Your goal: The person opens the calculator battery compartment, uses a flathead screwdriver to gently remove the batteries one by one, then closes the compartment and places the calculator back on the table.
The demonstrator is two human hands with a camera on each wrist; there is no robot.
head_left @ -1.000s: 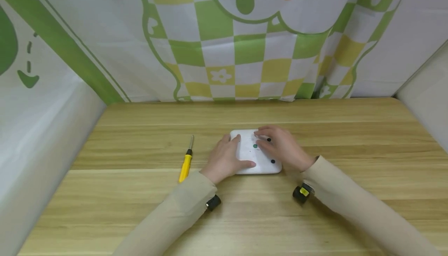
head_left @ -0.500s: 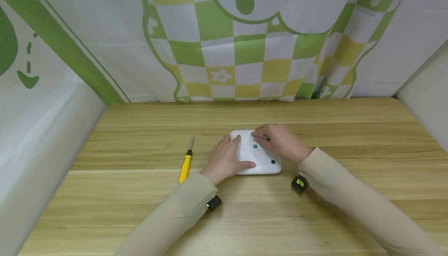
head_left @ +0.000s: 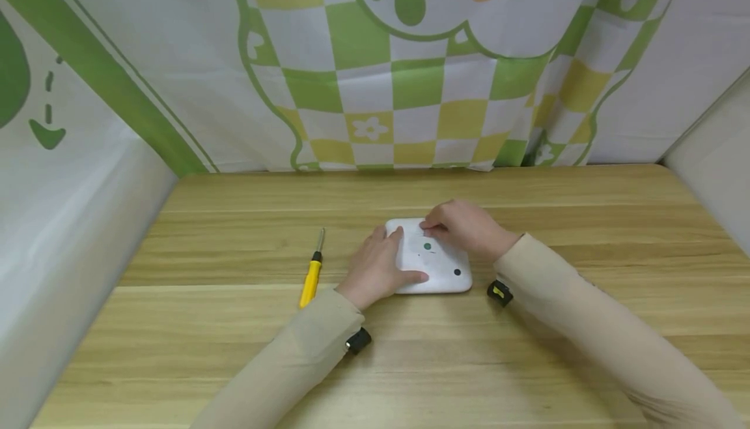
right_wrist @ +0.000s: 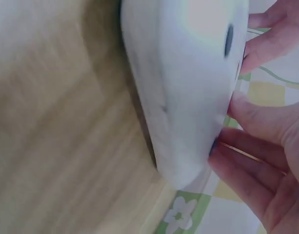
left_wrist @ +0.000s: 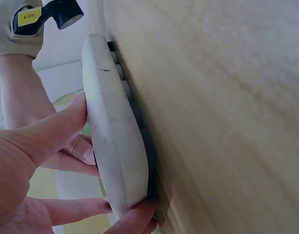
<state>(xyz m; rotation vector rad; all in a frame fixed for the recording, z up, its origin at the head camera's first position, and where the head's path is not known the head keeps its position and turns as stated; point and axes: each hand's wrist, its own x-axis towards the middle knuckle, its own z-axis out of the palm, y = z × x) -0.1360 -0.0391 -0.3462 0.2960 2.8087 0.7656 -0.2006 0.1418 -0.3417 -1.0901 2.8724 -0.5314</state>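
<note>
L hand [head_left: 375,266] splayed, gripping wht device [head_left: 439,266].

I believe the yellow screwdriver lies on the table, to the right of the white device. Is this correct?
Not the side: the head view shows the yellow screwdriver to the left of the white device. It does lie on the table.

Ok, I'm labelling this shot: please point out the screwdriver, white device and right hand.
Screwdriver [head_left: 312,273], head view: on its yellow handle.
White device [head_left: 436,267], head view: on its upper face.
Right hand [head_left: 467,228], head view: on its back.
</note>
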